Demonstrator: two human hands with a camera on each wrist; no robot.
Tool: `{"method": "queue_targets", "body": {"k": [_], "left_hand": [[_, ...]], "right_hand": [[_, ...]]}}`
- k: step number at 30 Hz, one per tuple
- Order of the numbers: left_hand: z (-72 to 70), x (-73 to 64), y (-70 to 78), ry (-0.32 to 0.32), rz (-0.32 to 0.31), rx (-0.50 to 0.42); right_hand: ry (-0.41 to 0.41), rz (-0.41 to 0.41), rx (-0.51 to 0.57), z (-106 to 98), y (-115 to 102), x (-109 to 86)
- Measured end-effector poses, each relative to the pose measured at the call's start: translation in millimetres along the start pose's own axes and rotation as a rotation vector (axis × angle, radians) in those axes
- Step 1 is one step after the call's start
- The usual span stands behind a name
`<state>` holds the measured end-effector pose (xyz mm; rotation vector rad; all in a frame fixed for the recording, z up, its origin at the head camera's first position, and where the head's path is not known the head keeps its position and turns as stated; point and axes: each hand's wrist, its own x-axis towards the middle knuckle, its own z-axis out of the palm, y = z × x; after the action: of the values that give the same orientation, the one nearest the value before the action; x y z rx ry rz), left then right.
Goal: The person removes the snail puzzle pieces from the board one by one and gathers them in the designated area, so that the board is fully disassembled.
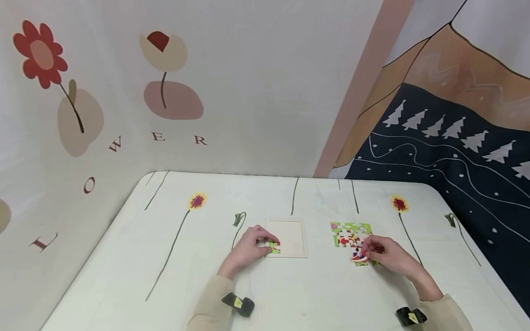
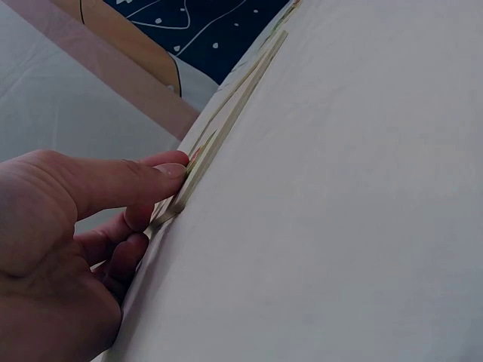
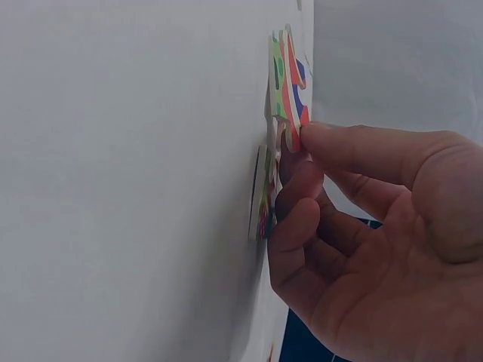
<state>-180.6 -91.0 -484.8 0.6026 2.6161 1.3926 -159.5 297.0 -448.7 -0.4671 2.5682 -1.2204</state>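
Note:
A pale wooden puzzle frame (image 1: 305,243) lies on the table. At its lower left corner is a small green and red puzzle piece (image 1: 275,249), which my left hand (image 1: 248,248) pinches between thumb and fingers. In the left wrist view the thumb (image 2: 151,181) covers most of that piece. To the right lies a cluster of loose puzzle pieces (image 1: 352,229), mostly green with red and white figures. My right hand (image 1: 389,253) pinches a puzzle piece (image 3: 290,83) with red, blue and green print, tilted up off the table in the right wrist view. Another piece (image 3: 260,192) lies below it.
The table (image 1: 306,299) wears a white cloth printed with flowers and stems. Behind it hangs a pale curtain (image 1: 265,92), and a dark cloth with trees (image 1: 447,151) hangs at the right. A black wrist camera (image 1: 239,304) sits on the left sleeve.

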Motion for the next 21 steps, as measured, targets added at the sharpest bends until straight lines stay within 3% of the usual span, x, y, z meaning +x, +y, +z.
{"method": "queue_targets", "body": {"k": [11,21], "left_hand": [[0.3,0.0,-0.3,0.002,-0.002,-0.001],[-0.4,-0.9,1.1,0.005,-0.001,-0.004]], "right_hand": [[0.020,-0.016,0.012,-0.3,0.6,-2.0],[0.038,0.039,0.008,-2.3,-1.3,-4.4]]}}
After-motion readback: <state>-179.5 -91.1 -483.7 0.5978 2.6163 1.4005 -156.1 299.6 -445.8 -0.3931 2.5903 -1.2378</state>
